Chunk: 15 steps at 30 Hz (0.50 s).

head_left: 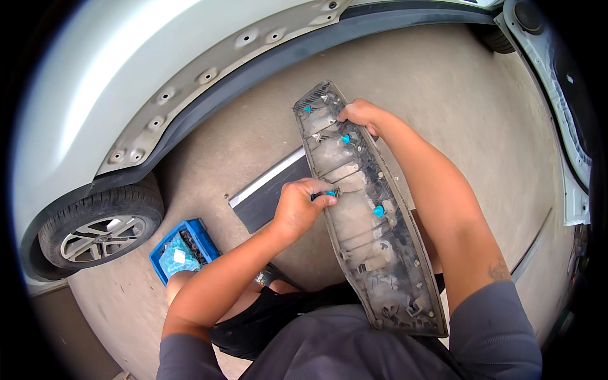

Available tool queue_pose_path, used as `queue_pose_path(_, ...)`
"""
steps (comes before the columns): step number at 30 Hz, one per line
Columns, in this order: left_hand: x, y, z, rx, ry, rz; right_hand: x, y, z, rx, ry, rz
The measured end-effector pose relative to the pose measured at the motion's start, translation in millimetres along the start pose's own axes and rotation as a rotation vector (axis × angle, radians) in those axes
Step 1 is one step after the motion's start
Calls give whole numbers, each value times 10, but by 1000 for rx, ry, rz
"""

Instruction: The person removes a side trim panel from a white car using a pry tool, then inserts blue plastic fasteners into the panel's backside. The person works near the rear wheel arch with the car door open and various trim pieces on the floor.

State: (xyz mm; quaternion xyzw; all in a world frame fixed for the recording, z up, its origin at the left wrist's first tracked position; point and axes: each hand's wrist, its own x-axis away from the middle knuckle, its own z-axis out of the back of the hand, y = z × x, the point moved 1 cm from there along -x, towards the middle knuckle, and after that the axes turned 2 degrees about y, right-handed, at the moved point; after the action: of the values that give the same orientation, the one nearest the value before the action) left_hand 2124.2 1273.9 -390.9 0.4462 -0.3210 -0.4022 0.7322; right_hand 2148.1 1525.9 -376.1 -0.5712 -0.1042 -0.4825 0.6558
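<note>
A long, dusty dark plastic trim panel [354, 218] stands tilted across my lap, its clip side facing me. My right hand [364, 117] grips the panel's right edge near the far end, fingers wrapped round it. At the panel's left edge, about midway, my left hand [303, 206] pinches a blue plastic clip [330, 193] between thumb and fingers. Whether that clip is seated in its mount I cannot tell. Other blue clips [379, 211] sit on the panel, one right of my left hand and two toward the far end.
A blue bin [201, 239] holding a bag of blue pieces and dark small parts stands left of my leg. A dark flat panel with a silver strip [266, 183] lies on the concrete floor. The white car's sill [209, 76], wheel [101, 234] and open door [551, 95] surround me.
</note>
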Motion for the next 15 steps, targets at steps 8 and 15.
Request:
queue_pose_path(8,26,168,-198,-165,19,-129,-364,250,98,26,25,-1)
queue_pose_path(15,44,156,-304,-365,-3,-158,-527,332,17,51,18,34)
